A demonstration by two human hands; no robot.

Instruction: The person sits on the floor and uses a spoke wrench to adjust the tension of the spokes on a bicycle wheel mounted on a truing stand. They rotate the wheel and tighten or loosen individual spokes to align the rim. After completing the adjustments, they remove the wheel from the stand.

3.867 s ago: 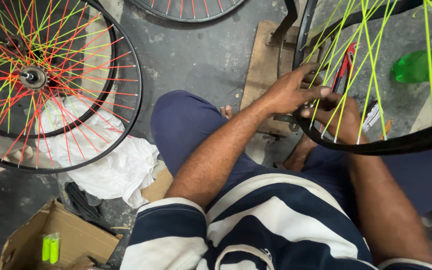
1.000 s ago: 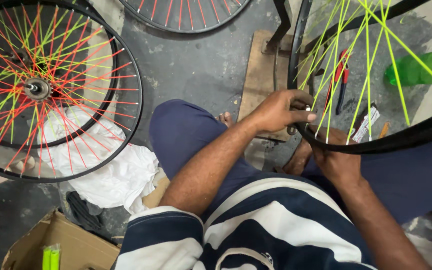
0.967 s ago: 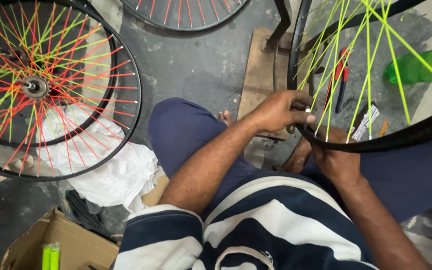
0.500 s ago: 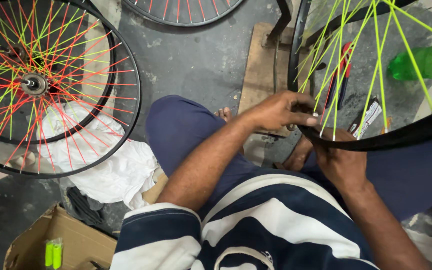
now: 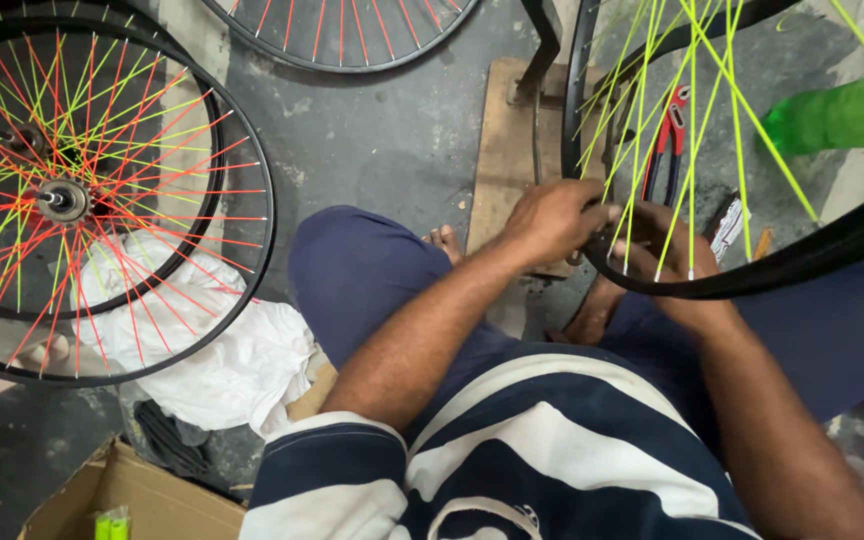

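A black bicycle wheel rim [image 5: 812, 255] with bright green spokes [image 5: 697, 120] stands in front of me at the upper right. My left hand [image 5: 552, 220] grips the rim's lower left edge, its fingers curled over the metal. My right hand [image 5: 677, 265] sits under the rim behind the spokes, fingers closed around the rim's inner side; whether it also holds a small tool is hidden. My knees in dark blue trousers are under both arms.
A finished wheel [image 5: 82, 200] with red and green spokes lies at the left over white cloth [image 5: 222, 360]. Another wheel [image 5: 352, 30] is at the top. Red-handled pliers [image 5: 667, 140] lie on a wooden board [image 5: 507, 150]. A green bottle [image 5: 842, 115] and a cardboard box [image 5: 142, 500] are nearby.
The wheel rim has turned a little between my hands, its spokes shifting. Both hands stay on the rim's lower left part, and the view has shifted slightly.
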